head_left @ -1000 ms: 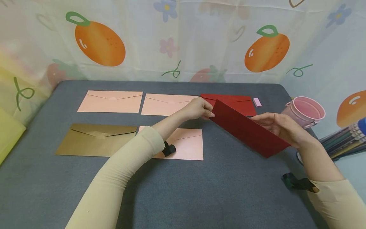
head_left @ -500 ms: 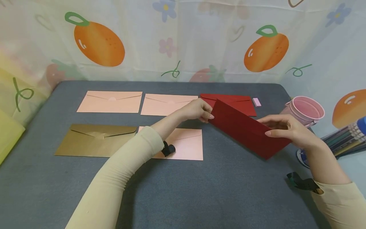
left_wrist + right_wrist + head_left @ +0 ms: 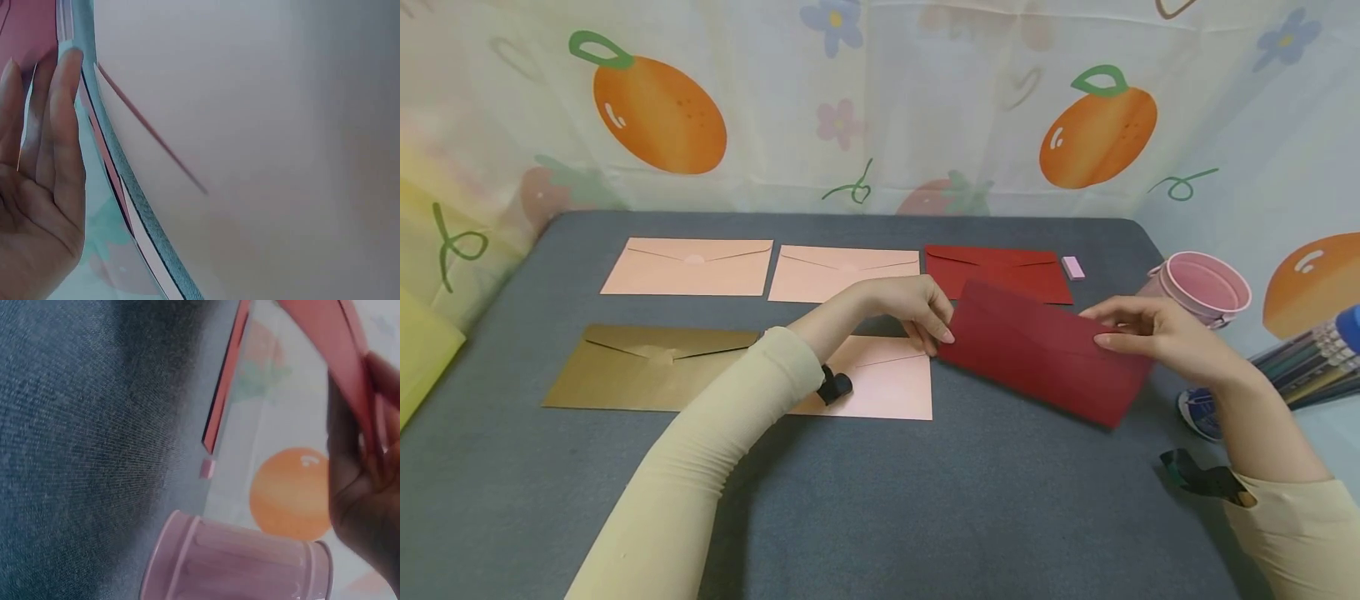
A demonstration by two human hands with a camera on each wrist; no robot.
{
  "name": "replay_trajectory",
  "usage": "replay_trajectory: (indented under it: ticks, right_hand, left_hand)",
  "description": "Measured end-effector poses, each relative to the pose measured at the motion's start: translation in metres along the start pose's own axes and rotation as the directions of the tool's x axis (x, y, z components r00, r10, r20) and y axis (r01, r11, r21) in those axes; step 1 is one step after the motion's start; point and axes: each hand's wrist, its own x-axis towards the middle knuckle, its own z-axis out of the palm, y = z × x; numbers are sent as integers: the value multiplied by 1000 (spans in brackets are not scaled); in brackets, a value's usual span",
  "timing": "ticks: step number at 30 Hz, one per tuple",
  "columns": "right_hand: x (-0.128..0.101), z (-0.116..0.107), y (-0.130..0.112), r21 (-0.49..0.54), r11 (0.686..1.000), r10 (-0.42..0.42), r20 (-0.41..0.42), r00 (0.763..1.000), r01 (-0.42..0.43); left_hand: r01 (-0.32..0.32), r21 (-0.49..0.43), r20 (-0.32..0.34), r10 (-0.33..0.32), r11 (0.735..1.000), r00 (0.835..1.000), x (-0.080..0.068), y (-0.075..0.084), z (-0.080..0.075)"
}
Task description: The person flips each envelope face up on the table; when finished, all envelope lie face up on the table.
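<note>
A dark red envelope (image 3: 1037, 354) is held tilted over the right half of the table, its right end lower and nearer. My left hand (image 3: 917, 312) pinches its left edge between thumb and fingers. At the other end, my right hand (image 3: 1157, 337) grips the upper right edge, thumb on the near face and fingers behind. The right wrist view shows the envelope (image 3: 331, 344) bowed between thumb and fingers. Behind it a second red envelope (image 3: 1000, 265) lies flat, partly covered in the head view. A pale pink envelope (image 3: 887, 383) lies under my left forearm.
Two pink envelopes, one at back left (image 3: 688, 271) and one beside it (image 3: 820, 283), lie in the back row. A gold envelope (image 3: 640, 375) lies front left. A small pink block (image 3: 1072, 267), a pink bucket (image 3: 1198, 287) and a bundle of pencils (image 3: 1300, 375) are at right.
My right thumb has come round to the envelope's near face. The envelope has tipped back, showing more of its face, and my left hand has moved slightly down with its left edge.
</note>
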Motion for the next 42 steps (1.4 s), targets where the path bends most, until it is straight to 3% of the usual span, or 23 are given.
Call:
replay_trajectory:
  ticks: [3, 7, 11, 15, 21, 29, 34, 42]
  right_hand:
    - [3, 1, 0, -50, 996, 71, -3, 997, -71]
    - [9, 3, 4, -92, 990, 113, 23, 993, -111]
    - [17, 6, 7, -119, 980, 164, 11, 986, -162]
    - [23, 8, 9, -230, 952, 197, -47, 979, -203]
    - [34, 16, 12, -359, 917, 161, -72, 984, -176]
    - [41, 23, 16, -373, 912, 179, -9, 984, -170]
    - [45, 28, 17, -380, 907, 201, 10, 980, -182]
    - [49, 34, 17, -398, 902, 183, 7, 983, -165]
  left_hand:
    - [17, -51, 5, -16, 999, 1000, -1, -1, -1]
    - [2, -115, -52, -8, 993, 999, -1, -1, -1]
    - [-26, -121, -116, 12, 992, 993, -1, 0, 0]
    - [-42, -95, -181, 24, 995, 983, 1, 1, 4]
    - [-35, 121, -252, 64, 992, 966, 7, 1, 11]
    - [56, 400, -304, 75, 915, 950, 13, -1, 15]
    - [80, 468, -317, 82, 880, 945, 15, -1, 18]
    - [95, 484, -316, 72, 870, 946, 14, -1, 20]
